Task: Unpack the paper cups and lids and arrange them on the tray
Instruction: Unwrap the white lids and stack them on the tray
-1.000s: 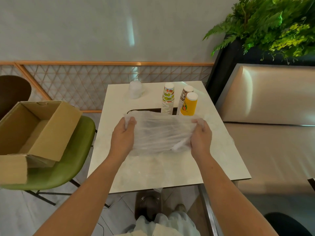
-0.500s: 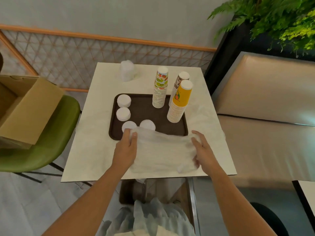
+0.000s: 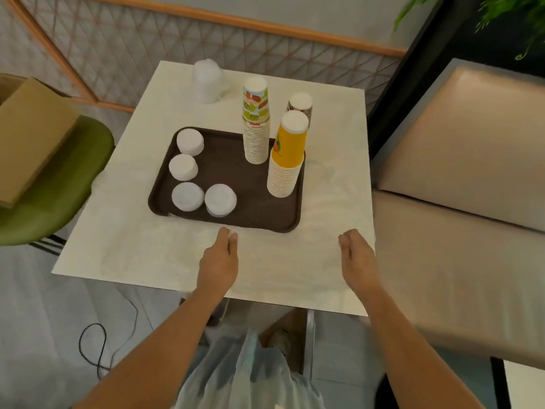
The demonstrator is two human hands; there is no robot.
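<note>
My left hand [image 3: 219, 261] and right hand [image 3: 358, 255] are loose, empty — cups [image 3: 256, 134] and lids [image 3: 188, 196] fill the tray [image 3: 236, 178] ahead; a wrapped stack [image 3: 207, 81] beyond seems unfinished.

Dark brown tray [image 3: 233, 169]; white lids [image 3: 190, 141]; yellow cup stack [image 3: 286, 160]; fruit-print stack [image 3: 256, 122]; olive-green chair [image 3: 56, 184].

The yellow cup stack [image 3: 287, 154] hides most of the dark patterned stack [image 3: 300, 104] behind it. The cardboard box [image 3: 29, 137] runs off the left edge and the plant [image 3: 507, 13] off the top. I can't tell whether my left hand [image 3: 219, 261] or right hand [image 3: 358, 258] touches the table [image 3: 147, 255].
</note>
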